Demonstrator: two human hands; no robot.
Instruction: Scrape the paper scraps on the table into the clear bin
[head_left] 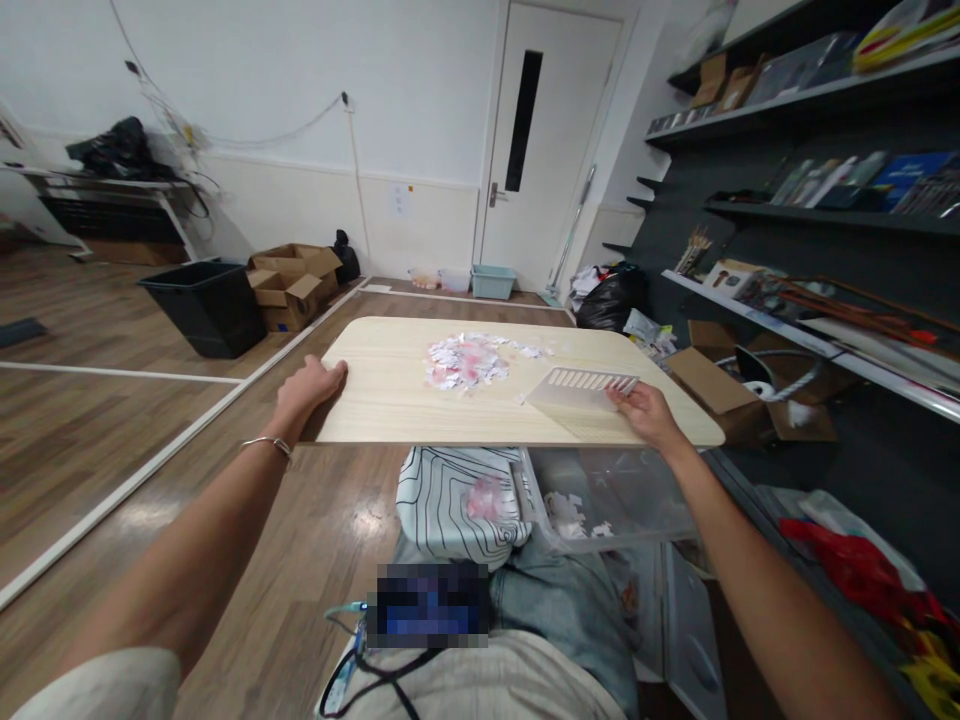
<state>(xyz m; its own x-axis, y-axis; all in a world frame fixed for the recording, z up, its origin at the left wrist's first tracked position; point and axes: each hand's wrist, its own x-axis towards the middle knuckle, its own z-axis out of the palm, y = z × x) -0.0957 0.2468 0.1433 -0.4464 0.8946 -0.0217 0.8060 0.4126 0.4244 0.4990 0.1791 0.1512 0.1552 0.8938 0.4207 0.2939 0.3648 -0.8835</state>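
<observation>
A pale wood-grain board [375, 400] with rounded corners lies level in front of me. My left hand [319, 382] is closed on its left edge, the fingers partly hidden. On the board's middle sits a heap of small white and pink paper scraps [469, 362], with loose bits trailing to the right. My right hand [643, 412] grips a white slotted plastic scraper [574, 388] by its right end. The scraper stands tilted, its lower edge at the board's surface. Under the board is a clear plastic bin [615, 500] holding some white paper pieces.
A striped cloth bag [450, 505] rests by my lap, left of the bin. An open cardboard box [720, 380] stands to the right, below loaded shelves [795, 215]. Farther left are a black bin [206, 310] and open cartons [289, 285].
</observation>
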